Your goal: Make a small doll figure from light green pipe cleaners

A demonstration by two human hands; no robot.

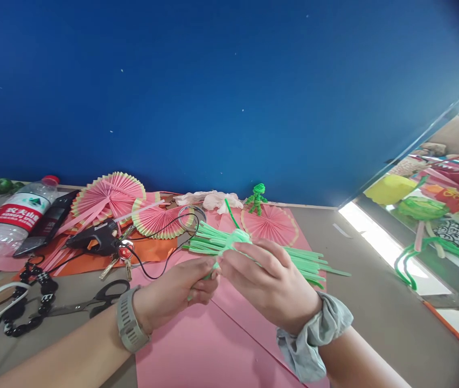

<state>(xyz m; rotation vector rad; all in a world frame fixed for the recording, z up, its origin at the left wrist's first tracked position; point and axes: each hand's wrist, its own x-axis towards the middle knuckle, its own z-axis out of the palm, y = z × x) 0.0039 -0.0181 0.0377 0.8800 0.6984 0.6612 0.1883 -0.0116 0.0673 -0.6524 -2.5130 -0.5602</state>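
Note:
Above the pink paper [213, 345], both hands are closed around one light green pipe cleaner piece [236, 237], which looks coiled at the top. A darker green pipe cleaner end [232, 213] sticks up from behind it. My left hand [176, 283] pinches the lower end between thumb and fingers. My right hand [264, 272] wraps its fingers over the coiled part and hides some of it. Just behind the hands lies a pile of loose green pipe cleaners [304, 261]. A small green pipe cleaner figure [257, 199] stands upright farther back, against the blue panel.
Pink folded paper fans [108, 199] lie along the blue panel [221, 97]. To the left are a black glue gun [96, 237], keys [110, 267], scissors [104, 299], a beaded bracelet [47, 288], a dark phone-like slab [47, 221] and a plastic bottle [17, 215]. Cables cross there.

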